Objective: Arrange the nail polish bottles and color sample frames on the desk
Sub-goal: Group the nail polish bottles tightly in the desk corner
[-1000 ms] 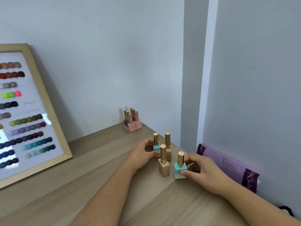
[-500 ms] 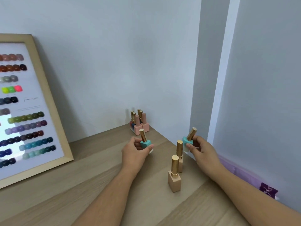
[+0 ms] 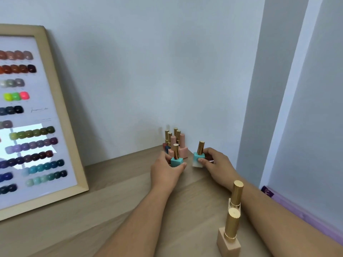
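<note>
My left hand (image 3: pixel 165 171) grips a teal nail polish bottle (image 3: pixel 176 160) with a gold cap, upright on the wooden desk (image 3: pixel 115 201). My right hand (image 3: pixel 217 166) holds a second teal bottle (image 3: pixel 199 155), tilted slightly right, its pale base low over the desk. Both bottles sit just in front of a cluster of pink and dark bottles (image 3: pixel 181 147) at the back corner. Two beige bottles with gold caps (image 3: pixel 230 236) stand near the front right, one behind the other. A wood-framed color sample board (image 3: pixel 33 115) leans against the wall at left.
Grey walls close the desk at the back and right, meeting in a corner behind the bottle cluster. A purple cloth (image 3: pixel 297 210) lies along the right wall beyond my right forearm.
Both hands have carried their teal bottles from mid-desk back toward the corner cluster and lowered them. The two beige bottles stayed where they stood.
</note>
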Demonstrator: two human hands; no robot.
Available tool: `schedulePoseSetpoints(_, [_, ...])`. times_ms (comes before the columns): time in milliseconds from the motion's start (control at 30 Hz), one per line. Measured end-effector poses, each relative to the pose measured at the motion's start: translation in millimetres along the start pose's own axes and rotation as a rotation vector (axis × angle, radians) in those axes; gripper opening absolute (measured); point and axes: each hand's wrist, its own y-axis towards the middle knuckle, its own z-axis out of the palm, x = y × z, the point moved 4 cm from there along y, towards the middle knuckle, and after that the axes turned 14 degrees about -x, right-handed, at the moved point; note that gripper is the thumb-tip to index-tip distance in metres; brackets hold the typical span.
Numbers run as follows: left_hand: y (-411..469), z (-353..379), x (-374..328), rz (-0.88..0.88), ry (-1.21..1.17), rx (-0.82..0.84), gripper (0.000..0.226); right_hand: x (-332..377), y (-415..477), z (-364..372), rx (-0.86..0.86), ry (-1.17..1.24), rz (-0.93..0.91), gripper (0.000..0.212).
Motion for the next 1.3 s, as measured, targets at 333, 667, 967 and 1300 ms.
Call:
schedulePoseSetpoints(333, [-1.8,0.7,-0.3,-0.006,0.024,0.033,0.042,4.4,2.7,10.0,0.115,-0.030,-0.105,0.024])
schedulePoseSetpoints(667, [1.9,4.3,1.6,-0.005,0.016,0.011,0.034,2.3,12.9,19.4,0.056,-0.018,-0.082,0.037])
schedulePoseSetpoints(967, [13.1,8.7,3.8,-0.013,0.046,-0.051,0.033,0.3,25.8,31.4,0.039,0.004,-0.067,0.037])
schedulePoseSetpoints(1300, [20.3,11.8,4.2,-0.037,0.048,-0.087,0.038,-3.1,33.1,37.2,0.048,0.054,-0.029,0.047])
